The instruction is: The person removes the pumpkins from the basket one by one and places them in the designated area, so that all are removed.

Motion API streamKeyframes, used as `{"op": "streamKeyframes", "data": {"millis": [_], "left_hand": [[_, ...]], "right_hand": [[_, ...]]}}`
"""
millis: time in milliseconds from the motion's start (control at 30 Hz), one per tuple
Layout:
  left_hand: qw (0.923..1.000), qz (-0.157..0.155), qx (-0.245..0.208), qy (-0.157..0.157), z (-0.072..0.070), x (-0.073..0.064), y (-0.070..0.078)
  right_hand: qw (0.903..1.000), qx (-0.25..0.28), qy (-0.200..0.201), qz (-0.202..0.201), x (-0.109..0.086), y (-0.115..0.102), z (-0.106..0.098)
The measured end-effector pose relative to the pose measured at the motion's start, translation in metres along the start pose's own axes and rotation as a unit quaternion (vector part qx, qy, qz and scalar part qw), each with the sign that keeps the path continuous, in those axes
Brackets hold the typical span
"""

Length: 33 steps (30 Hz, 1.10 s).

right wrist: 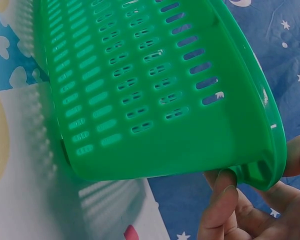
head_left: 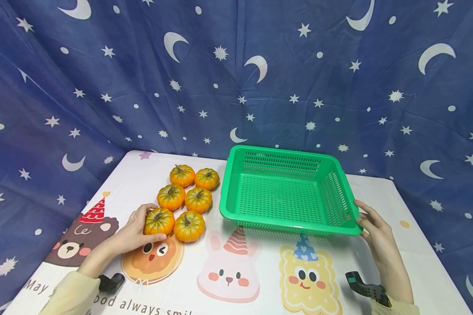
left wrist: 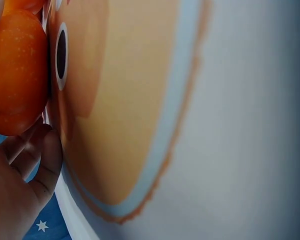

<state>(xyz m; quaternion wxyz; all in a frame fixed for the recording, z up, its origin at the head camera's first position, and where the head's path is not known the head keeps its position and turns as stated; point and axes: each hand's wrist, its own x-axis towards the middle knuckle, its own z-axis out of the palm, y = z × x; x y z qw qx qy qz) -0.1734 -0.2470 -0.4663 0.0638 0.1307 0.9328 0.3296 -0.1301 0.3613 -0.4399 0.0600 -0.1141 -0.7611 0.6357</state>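
My left hand [head_left: 133, 232] curls round the front-left small pumpkin [head_left: 159, 222], fingers along its far left side and thumb at its front. In the left wrist view this orange pumpkin [left wrist: 17, 70] stands close beside curled fingers [left wrist: 47, 160]; part of the hand is cut off. Several more ribbed orange-and-green pumpkins [head_left: 198, 200] with stubby stems sit next to it in two rows. My right hand [head_left: 380, 234] holds the near right corner of a green plastic basket [head_left: 287, 227], pinching its rim. The right wrist view shows fingertips [right wrist: 225, 187] under that rim.
The slotted basket holds nothing. A white tablecloth [head_left: 228, 278] with printed cartoon faces covers the table. Behind it hangs a blue curtain [head_left: 205, 87] with moons and stars. Dark wrist devices show at the left wrist [head_left: 111, 283] and right wrist [head_left: 366, 288].
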Motion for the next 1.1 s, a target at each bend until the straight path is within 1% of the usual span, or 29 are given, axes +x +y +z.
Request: {"op": "streamKeyframes", "data": {"millis": [67,100,167,233,300,367,500,600,733,800,933,967,1033,1100], "left_hand": [[1.0000,0.001,0.002,0.001,0.000,0.000,0.000],[1.0000,0.001,0.003,0.000,0.000,0.000,0.001],[1.0000,0.000,0.005,0.000,0.000,0.000,0.001],[1.0000,-0.003,0.006,0.000,0.000,0.000,0.003],[1.0000,-0.006,0.007,0.000,0.000,0.000,0.004],[0.9999,-0.008,0.008,0.000,-0.001,0.000,0.004],[0.9999,-0.009,0.010,0.002,-0.001,0.000,0.004],[0.9999,-0.007,0.009,0.003,-0.002,0.001,0.004],[1.0000,0.001,0.006,0.005,-0.005,0.005,0.006],[1.0000,0.007,0.002,0.006,-0.006,0.008,0.009],[0.9997,0.022,0.000,0.009,-0.009,0.014,0.016],[0.9996,0.025,0.000,0.010,-0.010,0.015,0.018],[0.9994,0.030,0.001,0.016,-0.012,0.016,0.023],[0.9993,0.032,0.004,0.021,-0.015,0.018,0.029]], "right_hand": [[0.9998,-0.018,-0.005,0.007,0.000,-0.001,-0.001],[0.9998,-0.019,-0.007,0.009,0.002,0.003,-0.003],[0.9999,-0.011,-0.003,0.009,0.010,0.017,-0.009],[0.9998,-0.017,0.005,0.012,0.017,0.029,-0.013],[0.9998,-0.016,0.007,0.012,0.020,0.035,-0.015],[0.9997,-0.020,0.006,0.011,0.015,0.029,-0.012],[0.9999,-0.011,-0.013,0.003,-0.002,0.000,-0.001],[0.9998,0.011,-0.018,-0.003,-0.009,-0.012,0.003],[0.9998,0.002,-0.019,-0.004,-0.006,-0.011,0.000],[1.0000,0.005,-0.002,-0.003,-0.003,-0.005,-0.003],[0.9998,-0.018,0.003,0.004,0.000,-0.002,-0.007],[0.9998,-0.018,0.001,0.003,-0.001,-0.004,-0.008],[0.9992,-0.038,-0.015,-0.002,-0.003,-0.010,-0.009],[0.9984,-0.053,-0.015,-0.013,-0.003,-0.016,-0.010]]}}
